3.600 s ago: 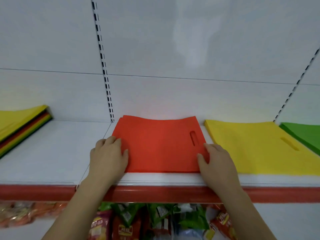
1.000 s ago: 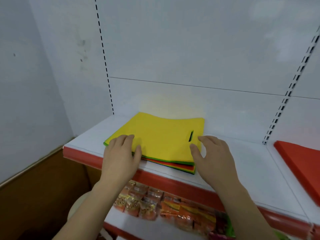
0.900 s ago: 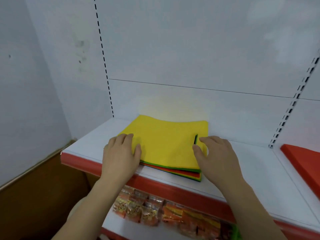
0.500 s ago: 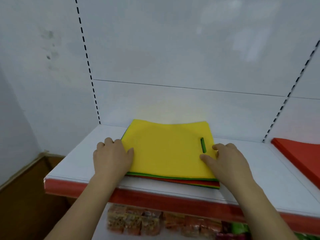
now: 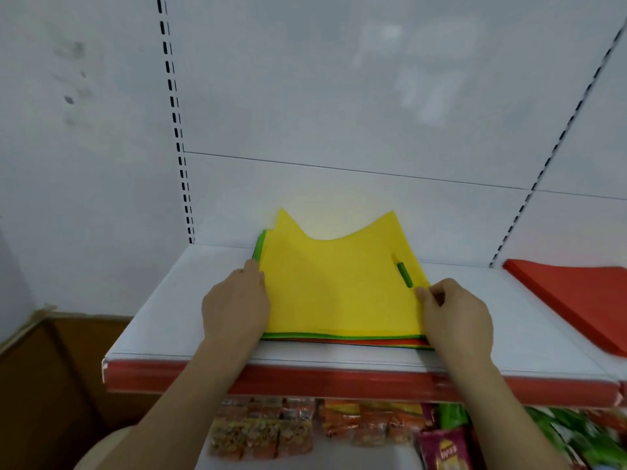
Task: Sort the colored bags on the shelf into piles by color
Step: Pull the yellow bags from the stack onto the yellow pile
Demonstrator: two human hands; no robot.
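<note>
In the head view, a flat yellow fabric bag (image 5: 339,286) with a slot handle is seen on top of a mixed stack of green and red bags (image 5: 342,341) on the white shelf (image 5: 163,320). Its left edge is gripped by the left hand (image 5: 235,300), fingers curled; its right edge is pinched by the right hand (image 5: 456,317). Its far edge is lifted and sagging. A red bag pile (image 5: 576,293) is seen far right.
</note>
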